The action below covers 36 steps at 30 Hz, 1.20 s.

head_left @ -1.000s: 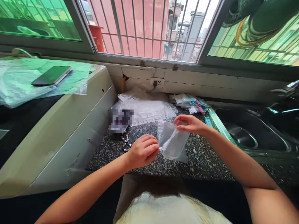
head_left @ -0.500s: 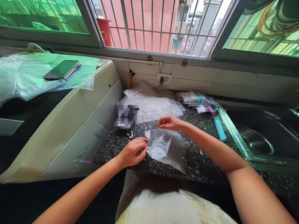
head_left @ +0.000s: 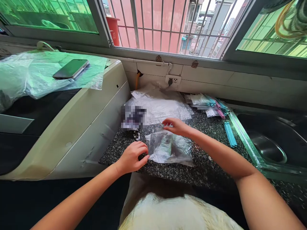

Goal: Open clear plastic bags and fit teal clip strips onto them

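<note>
A clear plastic bag [head_left: 157, 148] lies spread and wrinkled on the speckled dark counter, with something pale and flat showing in its middle. At its left edge is my left hand [head_left: 133, 156], fingers curved and the thumb apart from them, with nothing seen between. My right hand [head_left: 176, 126] hovers at the bag's far edge; its fingers are bent loosely and a gap shows between thumb and fingertips. Whether either hand's tips still touch the plastic is hard to tell. Just beyond my left hand sits a small strand of white beads [head_left: 137, 134].
Clear plastic sheets or bags [head_left: 165, 107] are heaped by the wall, beside a blurred-out packet [head_left: 133, 117]. Filled small bags [head_left: 203, 101] and blue strips [head_left: 230, 134] lie near the sink [head_left: 266, 143]. At left, a phone [head_left: 71, 69] rests on plastic atop a white appliance [head_left: 96, 118].
The bag has dropped flatter onto the counter and its near corner no longer hangs down. My fingers have loosened at its edges. The view has shifted slightly left.
</note>
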Each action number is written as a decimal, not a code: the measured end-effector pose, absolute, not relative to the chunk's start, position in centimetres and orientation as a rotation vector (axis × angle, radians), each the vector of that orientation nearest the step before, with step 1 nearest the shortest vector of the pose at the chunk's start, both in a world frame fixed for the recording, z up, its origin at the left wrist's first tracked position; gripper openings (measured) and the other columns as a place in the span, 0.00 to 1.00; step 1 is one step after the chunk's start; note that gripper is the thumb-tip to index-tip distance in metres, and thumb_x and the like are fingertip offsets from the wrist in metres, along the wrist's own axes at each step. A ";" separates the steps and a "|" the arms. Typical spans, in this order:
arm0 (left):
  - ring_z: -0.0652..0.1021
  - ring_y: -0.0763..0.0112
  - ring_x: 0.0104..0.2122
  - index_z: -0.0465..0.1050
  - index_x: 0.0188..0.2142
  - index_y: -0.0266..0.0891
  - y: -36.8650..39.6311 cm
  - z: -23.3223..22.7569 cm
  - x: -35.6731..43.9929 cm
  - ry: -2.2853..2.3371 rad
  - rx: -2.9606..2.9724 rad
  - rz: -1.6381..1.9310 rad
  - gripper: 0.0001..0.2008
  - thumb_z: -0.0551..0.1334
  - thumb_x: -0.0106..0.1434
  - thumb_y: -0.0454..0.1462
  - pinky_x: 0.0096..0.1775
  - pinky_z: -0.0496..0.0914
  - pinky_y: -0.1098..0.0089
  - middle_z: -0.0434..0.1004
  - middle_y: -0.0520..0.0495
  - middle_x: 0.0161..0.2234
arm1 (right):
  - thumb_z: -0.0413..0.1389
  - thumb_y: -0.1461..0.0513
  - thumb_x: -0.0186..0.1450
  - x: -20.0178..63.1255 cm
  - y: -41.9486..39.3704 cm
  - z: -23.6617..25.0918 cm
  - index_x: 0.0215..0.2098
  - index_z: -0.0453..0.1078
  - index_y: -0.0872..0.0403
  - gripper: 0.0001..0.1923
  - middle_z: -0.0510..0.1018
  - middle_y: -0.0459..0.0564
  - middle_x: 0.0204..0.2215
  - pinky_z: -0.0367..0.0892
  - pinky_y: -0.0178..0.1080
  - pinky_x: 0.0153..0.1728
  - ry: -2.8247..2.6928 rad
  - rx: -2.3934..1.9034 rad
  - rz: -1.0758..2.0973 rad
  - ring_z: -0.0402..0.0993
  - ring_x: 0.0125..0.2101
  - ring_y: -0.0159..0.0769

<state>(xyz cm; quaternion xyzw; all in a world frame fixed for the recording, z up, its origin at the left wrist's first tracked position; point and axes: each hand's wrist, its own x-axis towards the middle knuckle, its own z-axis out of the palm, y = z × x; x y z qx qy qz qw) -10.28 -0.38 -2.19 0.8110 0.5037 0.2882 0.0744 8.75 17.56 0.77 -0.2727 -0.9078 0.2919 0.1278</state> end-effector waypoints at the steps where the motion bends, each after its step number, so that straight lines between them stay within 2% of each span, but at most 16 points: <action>1: 0.73 0.67 0.32 0.70 0.28 0.37 -0.6 -2.3 -10.5 1.541 2.433 0.876 0.05 0.57 0.59 0.35 0.38 0.69 0.65 0.75 0.45 0.30 | 0.55 0.64 0.59 10.0 17.5 0.9 0.38 0.70 0.58 0.08 0.76 0.53 0.34 0.63 0.37 0.36 -2.603 -0.817 0.789 0.69 0.33 0.33; 6: 0.71 0.68 0.30 0.72 0.30 0.37 -1.3 -2.9 -10.5 1.634 2.424 0.904 0.06 0.57 0.60 0.36 0.34 0.67 0.68 0.72 0.46 0.27 | 0.53 0.63 0.61 16.9 16.1 0.7 0.31 0.70 0.56 0.06 0.73 0.49 0.26 0.62 0.36 0.32 -2.621 -0.843 0.558 0.68 0.28 0.32; 11: 0.70 0.68 0.28 0.71 0.28 0.37 -0.9 -2.9 -8.8 1.776 2.399 0.828 0.11 0.59 0.60 0.43 0.31 0.65 0.68 0.71 0.48 0.25 | 0.55 0.62 0.59 20.2 15.2 -0.4 0.31 0.71 0.55 0.05 0.75 0.49 0.28 0.63 0.35 0.32 -2.647 -1.186 0.535 0.69 0.29 0.33; 14: 0.71 0.66 0.27 0.70 0.26 0.37 -0.1 -3.0 -7.5 1.907 2.328 0.620 0.12 0.60 0.58 0.44 0.30 0.64 0.67 0.71 0.47 0.24 | 0.57 0.62 0.57 19.7 15.2 -1.1 0.32 0.71 0.55 0.05 0.75 0.50 0.31 0.63 0.35 0.33 -2.674 -1.319 0.530 0.71 0.32 0.35; 17: 0.71 0.65 0.28 0.69 0.24 0.38 0.3 -3.3 -6.6 1.941 2.244 0.548 0.09 0.58 0.59 0.38 0.31 0.64 0.67 0.72 0.47 0.24 | 0.57 0.64 0.57 18.8 15.1 -1.7 0.26 0.70 0.55 0.03 0.75 0.50 0.28 0.62 0.36 0.33 -2.748 -1.339 0.407 0.70 0.32 0.37; 20: 0.71 0.67 0.28 0.68 0.23 0.38 0.2 -3.5 -6.5 1.905 2.159 0.659 0.09 0.55 0.60 0.35 0.32 0.64 0.68 0.72 0.48 0.24 | 0.55 0.66 0.59 18.7 14.9 -1.5 0.24 0.68 0.55 0.05 0.74 0.49 0.26 0.61 0.36 0.34 -2.779 -1.295 0.366 0.68 0.32 0.36; 29: 0.69 0.73 0.23 0.66 0.24 0.38 -2.1 -3.6 -7.2 1.821 1.912 1.002 0.11 0.53 0.61 0.37 0.26 0.63 0.74 0.69 0.51 0.21 | 0.52 0.66 0.61 17.1 17.1 1.8 0.29 0.66 0.55 0.04 0.73 0.49 0.26 0.59 0.35 0.33 -2.677 -0.893 0.229 0.65 0.30 0.34; 36: 0.67 0.77 0.19 0.64 0.22 0.38 -3.8 -4.3 -7.3 1.782 1.794 1.075 0.12 0.53 0.61 0.37 0.23 0.62 0.76 0.64 0.54 0.18 | 0.54 0.66 0.60 11.3 18.8 -0.3 0.28 0.70 0.55 0.04 0.76 0.49 0.27 0.56 0.34 0.32 -2.825 -0.932 0.252 0.67 0.30 0.34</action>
